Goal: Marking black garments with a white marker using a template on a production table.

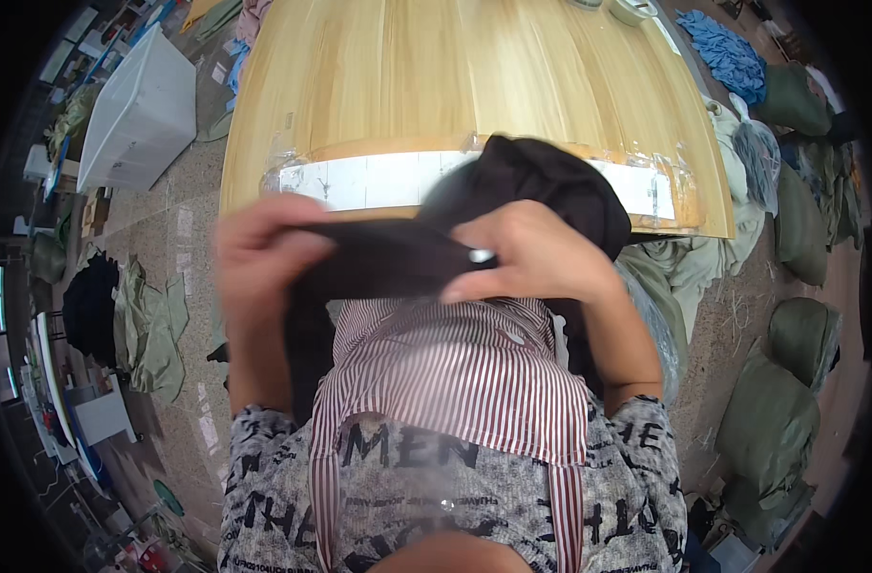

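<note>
A piece of black cloth (550,177), perhaps a garment, lies bunched over the near edge of the wooden table (407,76). From there a flat band of it stretches between my two hands, above my striped apron (436,382). My left hand (269,244), smeared by motion, is closed on the left end of the band. My right hand (541,250) pinches the other end between thumb and fingers. A small white spot (481,256) shows at its fingertips; what it is I cannot make out.
A taped white strip (369,181) runs along the table's near edge. On the left floor stand a large white bin (145,115) and heaps of dark and khaki cloth (149,325). Green bundles (770,411) and pale cloth (693,263) lie on the right. A bowl (631,11) sits far right.
</note>
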`<state>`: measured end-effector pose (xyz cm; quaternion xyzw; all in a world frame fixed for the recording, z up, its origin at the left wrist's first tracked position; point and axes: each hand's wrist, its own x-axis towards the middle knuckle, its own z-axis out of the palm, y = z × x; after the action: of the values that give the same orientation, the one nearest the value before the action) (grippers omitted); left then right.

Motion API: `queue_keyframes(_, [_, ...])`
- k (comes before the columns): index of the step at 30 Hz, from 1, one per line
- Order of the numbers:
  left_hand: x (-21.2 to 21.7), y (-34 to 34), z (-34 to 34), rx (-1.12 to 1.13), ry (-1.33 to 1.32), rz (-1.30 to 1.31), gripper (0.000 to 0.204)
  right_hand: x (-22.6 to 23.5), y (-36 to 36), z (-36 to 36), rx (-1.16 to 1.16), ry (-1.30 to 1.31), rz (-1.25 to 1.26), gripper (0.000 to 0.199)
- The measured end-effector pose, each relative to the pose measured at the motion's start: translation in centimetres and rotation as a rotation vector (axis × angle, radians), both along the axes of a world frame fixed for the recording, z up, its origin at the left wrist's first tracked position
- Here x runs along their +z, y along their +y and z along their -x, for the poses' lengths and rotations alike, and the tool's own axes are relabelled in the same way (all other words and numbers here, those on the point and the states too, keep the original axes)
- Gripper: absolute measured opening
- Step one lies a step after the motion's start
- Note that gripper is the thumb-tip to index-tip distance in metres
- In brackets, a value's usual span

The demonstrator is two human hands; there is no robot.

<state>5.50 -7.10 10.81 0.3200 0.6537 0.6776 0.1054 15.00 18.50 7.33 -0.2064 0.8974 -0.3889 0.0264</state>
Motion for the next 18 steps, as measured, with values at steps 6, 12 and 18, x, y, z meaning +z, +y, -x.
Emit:
queue_keyframes(6, [3.0, -9.1, 0.3, 0.17, -0.156, -0.278, 0.018, 4.1, 0.5, -0.7, 0.416, -0.145, 0.477, 0.027])
queue_keyframes(12, [-7.8, -9.5, 5.7, -0.143, -0.563, 0.242, 0.028, -6.2, -2.1, 0.2, -0.3, -0.538, 1.254, 0.014])
queue_keyframes(18, [-13.0, -7.0, 7.0, 0.148, -0.513, 0.287, 0.013, -9.0, -3.8, 2.7, -0.672, -0.039, 0.73, 0.014])
